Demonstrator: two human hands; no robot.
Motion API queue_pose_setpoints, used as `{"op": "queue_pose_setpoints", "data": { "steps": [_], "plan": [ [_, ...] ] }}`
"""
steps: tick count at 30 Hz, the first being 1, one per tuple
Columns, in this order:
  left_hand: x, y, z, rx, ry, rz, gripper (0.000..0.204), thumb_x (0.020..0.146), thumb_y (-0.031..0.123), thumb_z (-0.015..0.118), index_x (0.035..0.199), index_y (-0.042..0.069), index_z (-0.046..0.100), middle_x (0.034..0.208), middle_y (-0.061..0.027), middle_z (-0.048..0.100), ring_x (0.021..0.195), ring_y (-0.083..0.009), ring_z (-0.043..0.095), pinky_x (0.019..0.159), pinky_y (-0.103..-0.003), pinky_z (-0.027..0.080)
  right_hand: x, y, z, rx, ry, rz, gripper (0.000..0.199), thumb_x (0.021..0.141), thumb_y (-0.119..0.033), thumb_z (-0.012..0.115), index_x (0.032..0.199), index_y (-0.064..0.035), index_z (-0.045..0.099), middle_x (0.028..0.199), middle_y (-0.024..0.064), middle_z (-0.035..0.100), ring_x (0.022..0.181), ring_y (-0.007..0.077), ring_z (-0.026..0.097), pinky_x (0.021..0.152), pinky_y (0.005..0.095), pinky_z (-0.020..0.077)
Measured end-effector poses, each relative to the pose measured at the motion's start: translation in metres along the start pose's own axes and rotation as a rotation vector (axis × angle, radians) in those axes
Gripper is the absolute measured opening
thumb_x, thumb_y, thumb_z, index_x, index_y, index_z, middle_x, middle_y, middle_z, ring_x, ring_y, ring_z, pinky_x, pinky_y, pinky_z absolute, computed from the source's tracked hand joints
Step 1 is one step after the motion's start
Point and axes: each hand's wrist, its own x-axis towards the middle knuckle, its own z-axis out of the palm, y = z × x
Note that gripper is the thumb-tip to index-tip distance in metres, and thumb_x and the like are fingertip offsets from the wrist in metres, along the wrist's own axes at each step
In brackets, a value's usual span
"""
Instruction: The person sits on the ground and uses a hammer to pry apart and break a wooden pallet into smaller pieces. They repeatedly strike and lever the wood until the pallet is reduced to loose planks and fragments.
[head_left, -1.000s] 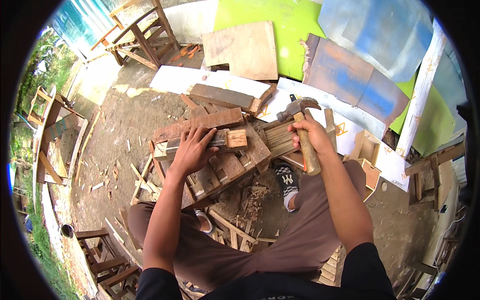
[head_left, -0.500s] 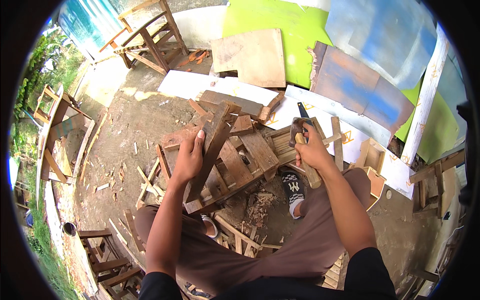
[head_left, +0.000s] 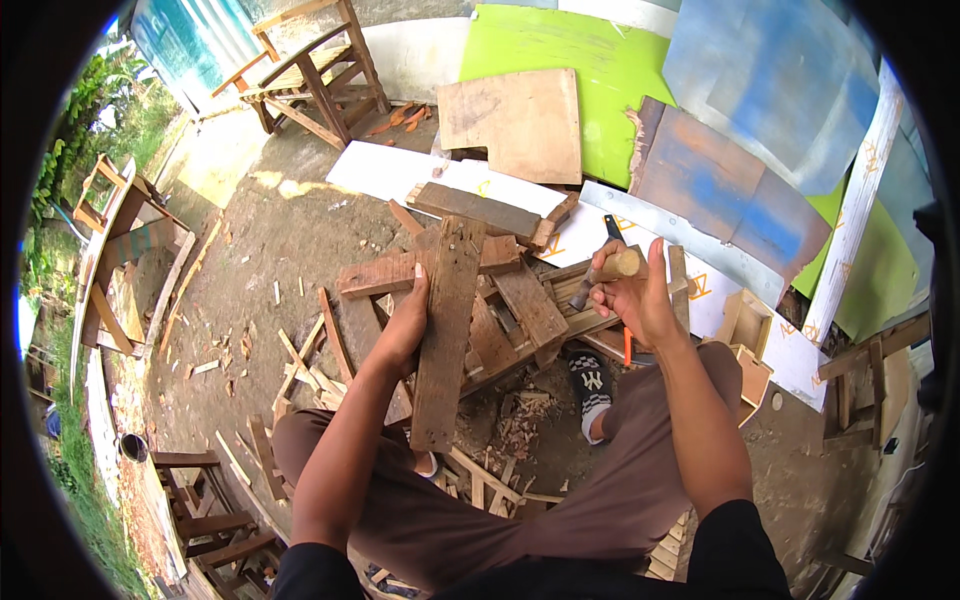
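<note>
My left hand (head_left: pixel 405 325) is closed on the edge of a thick brown wooden board (head_left: pixel 450 345), which stands tilted over a low bench of rough planks (head_left: pixel 535 305). The board's broad face, worn and marked, is turned toward me. In my right hand (head_left: pixel 640 295) is a hammer, its round wooden handle end (head_left: pixel 625 263) pointing up and its metal part lower left, mostly covered by the fingers. My right thumb and some fingers stick out from the handle. Just beyond this hand lies a tool with a black handle (head_left: pixel 612 228). A thin orange piece (head_left: pixel 628 347) shows below the hand.
A wooden block (head_left: pixel 475 208) lies beyond the bench near white sheets (head_left: pixel 390 170). Wood offcuts and shavings (head_left: pixel 520 430) litter the ground between my feet. Small wooden boxes (head_left: pixel 748 325) stand at right. A wooden chair (head_left: pixel 320 80) stands far left; painted panels (head_left: pixel 735 190) lie far right.
My left hand has turned the board more upright, its broad face now toward me. My right hand has turned the hammer, so the handle end points up instead of down toward my knee.
</note>
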Motion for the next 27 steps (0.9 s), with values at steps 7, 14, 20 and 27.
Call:
{"op": "queue_pose_setpoints", "data": {
  "steps": [7,14,20,27],
  "plan": [
    [0.01,-0.031,0.007,0.024,-0.135,-0.097,0.094,0.099,0.04,0.069,0.164,-0.001,0.015,0.153,-0.0244,0.046,0.131,-0.0293,0.057,0.106,-0.044,0.052,0.002,-0.01,0.028,-1.141,0.07,-0.276,0.022,0.096,-0.016,0.078,0.091,-0.0053,0.06,0.069,-0.0028,0.057,0.067,0.0072,0.054,0.06,0.0275,0.042],
    [0.012,-0.052,0.012,0.168,-0.204,-0.037,0.098,0.095,0.022,0.068,0.169,0.009,0.005,0.157,-0.0228,0.043,0.136,-0.0299,0.051,0.109,-0.042,0.048,0.018,-0.019,0.045,-0.219,0.135,-0.271,0.02,0.098,-0.016,0.072,0.089,-0.0048,0.058,0.071,-0.0004,0.057,0.058,0.0099,0.052,0.057,0.0289,0.0436],
    [0.0,-0.052,0.021,0.121,-0.202,-0.047,0.093,0.102,0.026,0.066,0.168,0.008,0.004,0.159,-0.023,0.041,0.135,-0.0294,0.053,0.109,-0.04,0.048,0.025,-0.021,0.06,0.113,0.056,-0.154,0.034,0.104,-0.028,0.064,0.079,-0.0114,0.048,0.062,-0.0015,0.043,0.044,0.0094,0.042,0.042,0.0255,0.0367],
    [-0.007,-0.051,0.027,0.063,-0.234,-0.155,0.091,0.103,0.029,0.066,0.168,0.009,0.006,0.159,-0.0228,0.042,0.132,-0.0291,0.056,0.106,-0.042,0.052,0.049,-0.002,0.078,0.172,0.101,0.094,0.043,0.101,-0.036,0.068,0.072,-0.0144,0.045,0.057,-0.0035,0.04,0.041,0.0103,0.04,0.041,0.0273,0.0333]
  ]
}}
